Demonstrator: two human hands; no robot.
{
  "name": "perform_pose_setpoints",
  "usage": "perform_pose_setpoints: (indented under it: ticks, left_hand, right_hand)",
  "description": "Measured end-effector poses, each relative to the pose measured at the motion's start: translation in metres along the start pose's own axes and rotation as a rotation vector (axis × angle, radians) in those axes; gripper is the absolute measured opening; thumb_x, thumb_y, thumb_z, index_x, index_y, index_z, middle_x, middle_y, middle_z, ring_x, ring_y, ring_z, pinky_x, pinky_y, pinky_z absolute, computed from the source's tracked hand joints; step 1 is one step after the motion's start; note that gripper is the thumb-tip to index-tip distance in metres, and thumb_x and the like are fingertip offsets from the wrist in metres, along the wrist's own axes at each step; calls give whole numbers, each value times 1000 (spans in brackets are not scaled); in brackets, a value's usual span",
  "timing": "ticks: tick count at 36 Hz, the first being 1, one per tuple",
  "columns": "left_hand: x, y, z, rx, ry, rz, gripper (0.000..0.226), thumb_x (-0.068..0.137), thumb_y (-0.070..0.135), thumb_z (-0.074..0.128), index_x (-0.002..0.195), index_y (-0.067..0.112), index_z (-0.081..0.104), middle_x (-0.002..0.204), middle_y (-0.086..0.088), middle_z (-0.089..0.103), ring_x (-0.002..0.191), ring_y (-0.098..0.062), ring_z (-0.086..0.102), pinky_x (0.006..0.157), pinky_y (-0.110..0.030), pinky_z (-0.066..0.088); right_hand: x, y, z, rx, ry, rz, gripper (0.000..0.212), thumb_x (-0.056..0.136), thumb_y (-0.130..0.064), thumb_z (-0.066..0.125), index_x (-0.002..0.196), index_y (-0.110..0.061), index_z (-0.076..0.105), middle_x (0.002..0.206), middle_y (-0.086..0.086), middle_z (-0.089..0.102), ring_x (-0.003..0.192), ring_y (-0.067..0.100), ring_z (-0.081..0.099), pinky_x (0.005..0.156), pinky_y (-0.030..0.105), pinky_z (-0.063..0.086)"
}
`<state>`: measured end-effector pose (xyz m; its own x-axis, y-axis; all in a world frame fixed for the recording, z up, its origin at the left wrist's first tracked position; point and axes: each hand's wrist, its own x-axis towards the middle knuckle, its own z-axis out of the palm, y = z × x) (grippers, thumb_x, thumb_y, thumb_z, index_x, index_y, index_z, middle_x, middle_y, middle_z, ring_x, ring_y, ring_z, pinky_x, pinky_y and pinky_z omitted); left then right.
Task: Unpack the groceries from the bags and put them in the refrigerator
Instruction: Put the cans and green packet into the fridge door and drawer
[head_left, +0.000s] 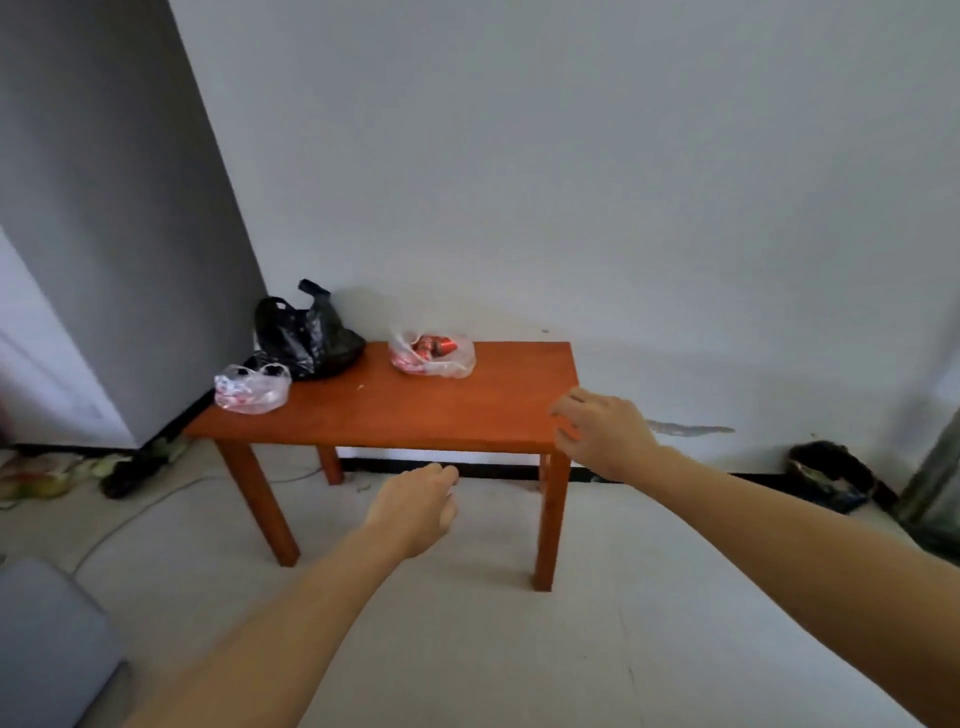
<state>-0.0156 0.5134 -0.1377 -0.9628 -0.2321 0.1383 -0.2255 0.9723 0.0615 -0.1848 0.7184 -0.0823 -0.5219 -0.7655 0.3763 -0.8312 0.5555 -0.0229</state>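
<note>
Three bags lie on a small red-brown wooden table (426, 415) against the white wall. A black plastic bag (306, 332) slumps at the back left. In front of it, at the left edge, lies a clear bag (253, 388) with red-and-white contents. Further right at the back sits a second clear bag (434, 355) with red cans showing inside. My left hand (415, 506) hangs below the table's front edge, fingers loosely curled, holding nothing. My right hand (602, 431) hovers over the table's front right corner, fingers relaxed and empty. The grey refrigerator (119, 223) stands at the left.
Shoes and clutter (130, 467) lie on the floor left of the table, with a cable (135, 514) running across it. A dark bundle (831, 475) lies by the wall at the right. A grey cushion (47, 644) fills the lower left corner.
</note>
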Motion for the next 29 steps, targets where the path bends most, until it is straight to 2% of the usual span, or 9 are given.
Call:
perform_pose_setpoints:
  ticks: [3,8,11,15,23,26,29]
  left_hand:
    - [13,-37,7,-10,-3,-64,25,96,30,45,117,18,54,108,-1,59,94,-23,60,80,-41,50]
    - [58,-96,22,-5,-2,-108,25,97,30,44,117,19,54,110,1,59,97,-22,60,81,-40,50]
    - [94,-132,28,10,4,-126,19,97,27,43,110,18,55,106,0,59,92,-22,59,78,-40,50]
    - [142,-179,32,16,-26,-149,19,96,27,43,108,18,55,104,-1,58,95,-23,59,79,-42,49]
    - [221,-262,45,-24,-31,-200,22,97,27,46,115,20,57,108,2,60,94,-20,61,78,-35,50]
    - [255,-294,55,-23,-44,-211,22,98,29,45,116,22,56,107,5,59,91,-16,61,77,-33,51]
    - [296,-325,69,-32,-59,-186,23,99,29,44,118,23,57,105,7,59,89,-12,59,78,-31,52]
  right_hand:
    - [50,-14,26,6,-21,-54,28,91,-34,53,115,-26,62,105,-6,59,80,18,62,69,36,55]
    - [137,-23,80,42,-73,-106,28,93,-36,53,118,-27,61,110,-7,60,80,12,61,68,30,55]
    - [190,-22,114,63,-114,-107,29,94,-37,53,121,-27,60,122,-7,58,82,12,62,71,31,56]
    - [255,-16,149,78,-153,-95,32,95,-36,54,125,-26,59,136,-8,53,92,16,65,77,32,56]
    - [374,-2,220,65,-257,-90,35,95,-38,52,128,-31,55,135,-7,53,90,11,64,71,25,56]
    - [412,-1,244,48,-258,-90,32,96,-36,51,127,-29,57,132,-6,54,96,11,61,69,19,49]
    - [448,2,272,48,-249,-79,31,97,-35,51,126,-28,57,132,-7,54,102,11,60,77,21,51]
